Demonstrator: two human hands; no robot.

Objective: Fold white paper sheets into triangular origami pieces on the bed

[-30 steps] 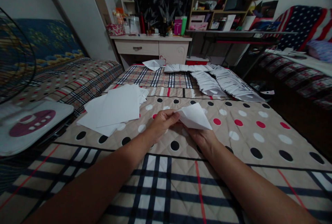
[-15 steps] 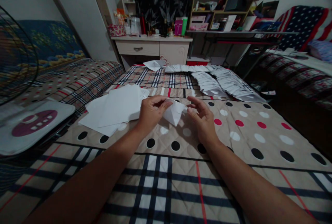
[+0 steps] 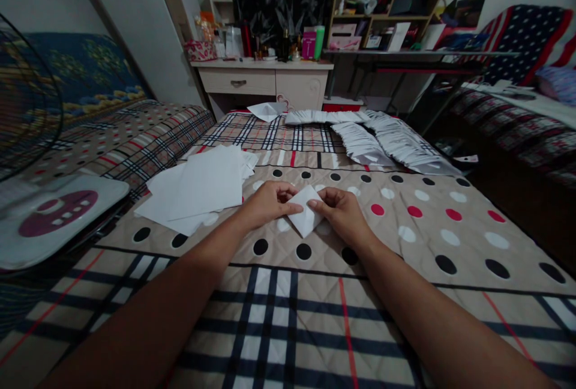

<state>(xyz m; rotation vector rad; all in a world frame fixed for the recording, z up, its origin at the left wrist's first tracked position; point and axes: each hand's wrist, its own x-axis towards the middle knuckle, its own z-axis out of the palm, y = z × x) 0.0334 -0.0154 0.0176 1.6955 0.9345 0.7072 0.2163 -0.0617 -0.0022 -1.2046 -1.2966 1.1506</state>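
A small folded white paper lies on the dotted quilt in front of me, folded into a diamond-like shape. My left hand pinches its left edge with curled fingers. My right hand grips its right edge, fingers closed on the paper. Both forearms reach in from the bottom of the view and meet at the paper.
A loose pile of flat white sheets lies to the left. Rows of folded white paper pieces fan out across the far side of the bed. A fan base sits at left, a dresser and shelves behind.
The paper went from a larger raised shape to a smaller fold held low on the quilt. My right hand let go for a moment, then closed on the right edge again.
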